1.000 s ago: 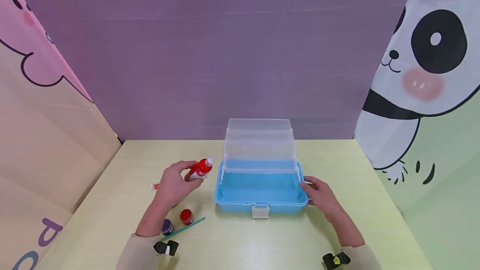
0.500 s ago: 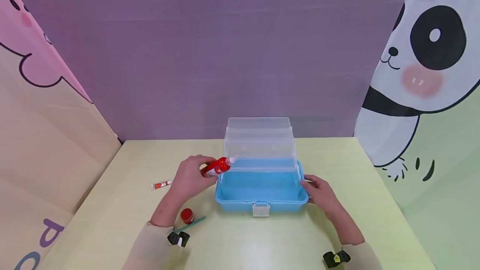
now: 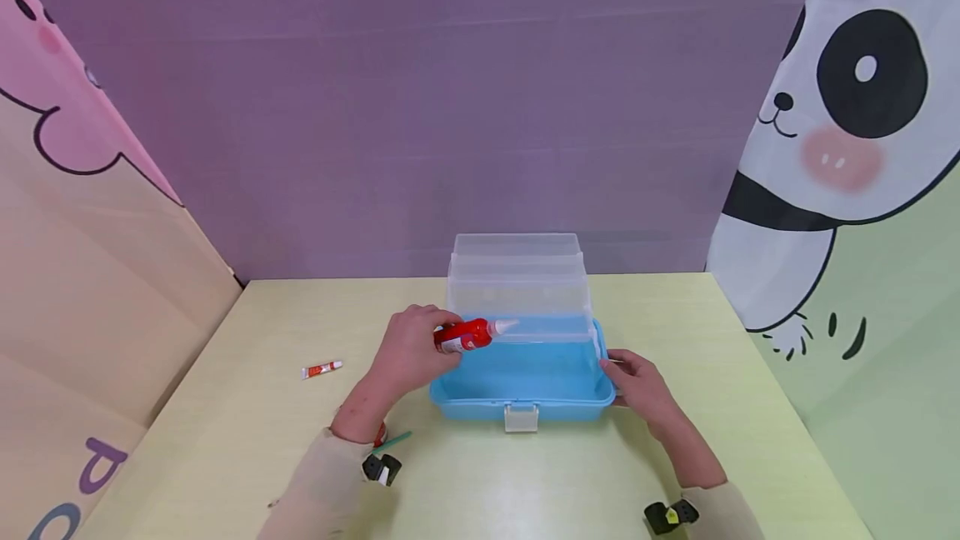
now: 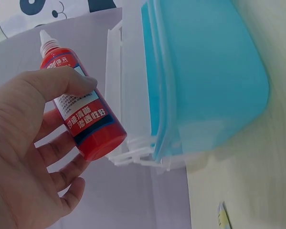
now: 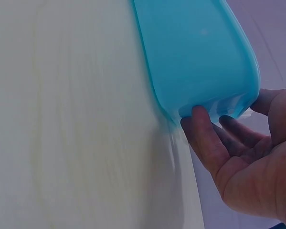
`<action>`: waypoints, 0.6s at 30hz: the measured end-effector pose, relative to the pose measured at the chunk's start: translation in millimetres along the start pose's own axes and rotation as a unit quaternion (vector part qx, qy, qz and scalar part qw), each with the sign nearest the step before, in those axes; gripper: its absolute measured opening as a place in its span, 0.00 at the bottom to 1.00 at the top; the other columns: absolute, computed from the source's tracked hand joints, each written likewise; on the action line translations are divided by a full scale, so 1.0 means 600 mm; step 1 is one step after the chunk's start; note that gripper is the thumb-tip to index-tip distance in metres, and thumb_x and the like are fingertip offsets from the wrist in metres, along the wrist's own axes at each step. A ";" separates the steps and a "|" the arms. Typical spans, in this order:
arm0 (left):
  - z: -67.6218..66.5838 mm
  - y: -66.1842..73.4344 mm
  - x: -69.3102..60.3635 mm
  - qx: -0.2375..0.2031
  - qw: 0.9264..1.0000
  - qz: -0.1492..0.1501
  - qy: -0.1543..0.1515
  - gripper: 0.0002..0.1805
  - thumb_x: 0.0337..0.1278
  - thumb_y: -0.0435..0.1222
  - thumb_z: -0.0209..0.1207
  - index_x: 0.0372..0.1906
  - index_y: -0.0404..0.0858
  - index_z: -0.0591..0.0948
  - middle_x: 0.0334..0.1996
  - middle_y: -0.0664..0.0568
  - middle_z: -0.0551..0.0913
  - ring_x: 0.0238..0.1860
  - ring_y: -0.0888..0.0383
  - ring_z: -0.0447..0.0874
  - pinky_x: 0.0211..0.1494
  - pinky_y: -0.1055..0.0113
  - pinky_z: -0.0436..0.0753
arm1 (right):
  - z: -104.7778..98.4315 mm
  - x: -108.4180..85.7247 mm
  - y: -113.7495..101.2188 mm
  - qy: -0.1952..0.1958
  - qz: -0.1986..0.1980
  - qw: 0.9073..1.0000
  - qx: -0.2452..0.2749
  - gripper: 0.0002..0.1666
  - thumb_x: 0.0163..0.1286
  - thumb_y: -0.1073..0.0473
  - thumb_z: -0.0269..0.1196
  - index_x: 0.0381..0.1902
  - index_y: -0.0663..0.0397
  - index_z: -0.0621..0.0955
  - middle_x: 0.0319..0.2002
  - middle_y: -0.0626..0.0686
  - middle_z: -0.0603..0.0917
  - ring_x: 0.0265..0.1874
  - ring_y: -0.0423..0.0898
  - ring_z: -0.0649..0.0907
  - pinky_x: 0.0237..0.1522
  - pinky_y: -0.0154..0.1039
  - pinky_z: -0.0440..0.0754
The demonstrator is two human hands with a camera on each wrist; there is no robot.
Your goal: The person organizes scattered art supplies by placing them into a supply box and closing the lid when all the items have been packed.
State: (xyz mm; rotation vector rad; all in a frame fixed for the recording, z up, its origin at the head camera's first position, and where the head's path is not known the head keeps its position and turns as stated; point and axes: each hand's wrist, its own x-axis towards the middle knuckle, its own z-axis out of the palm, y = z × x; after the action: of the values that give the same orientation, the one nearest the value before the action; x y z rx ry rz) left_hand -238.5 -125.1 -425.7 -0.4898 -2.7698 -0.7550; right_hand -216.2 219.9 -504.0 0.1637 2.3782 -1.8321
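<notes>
My left hand (image 3: 411, 348) holds a red squeeze bottle (image 3: 467, 335) with a white pointed nozzle, tilted over the left part of a light blue plastic box (image 3: 562, 412). Thumb and fingers wrap the bottle (image 4: 97, 129) in the left wrist view, its printed label partly covered. The box's clear lid (image 3: 517, 273) is raised at the back, and a clear latch (image 3: 521, 418) hangs in front. At the box's right end, my right hand (image 3: 645, 390) grips it, thumb by the rim. The right wrist view has its fingertips against the blue end wall (image 5: 200, 52).
A small orange-and-white tube (image 3: 322, 369) lies on the pale table (image 3: 540, 490), left of the box. Mostly hidden by my left forearm are a red-lidded jar (image 3: 380, 435) and a green stick (image 3: 393, 442). A purple backdrop (image 3: 510, 107) stands behind the table.
My left hand has carried the red bottle rightward from beside the box to over it, tipping it closer to level. The forearm now covers more of the jars and stick. My right hand stays put.
</notes>
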 end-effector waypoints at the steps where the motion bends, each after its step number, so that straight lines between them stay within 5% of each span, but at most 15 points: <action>1: 0.002 0.001 0.001 0.003 1.000 0.004 0.000 0.27 0.29 0.38 0.78 0.46 0.44 0.86 0.39 0.57 0.83 0.41 0.55 0.74 0.33 0.65 0.80 | 0.000 0.000 -0.001 0.000 0.000 1.000 0.001 0.27 0.75 0.53 0.56 0.63 0.67 0.71 0.53 0.67 0.78 0.43 0.56 0.83 0.40 0.47 0.85; 18: 0.032 0.020 -0.001 0.101 0.994 0.027 -0.017 0.30 0.27 0.42 0.79 0.47 0.47 0.85 0.41 0.55 0.83 0.44 0.54 0.74 0.51 0.52 0.73 | 0.004 -0.006 -0.007 0.004 0.001 1.000 -0.004 0.27 0.75 0.53 0.56 0.62 0.68 0.71 0.54 0.68 0.77 0.43 0.55 0.83 0.39 0.45 0.85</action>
State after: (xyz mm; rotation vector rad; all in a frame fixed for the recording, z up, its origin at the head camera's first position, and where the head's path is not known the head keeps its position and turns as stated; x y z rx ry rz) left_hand -236.0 -105.6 -436.6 -0.5394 -2.8118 -0.4507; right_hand -213.3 216.4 -500.0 0.1734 2.3902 -1.8249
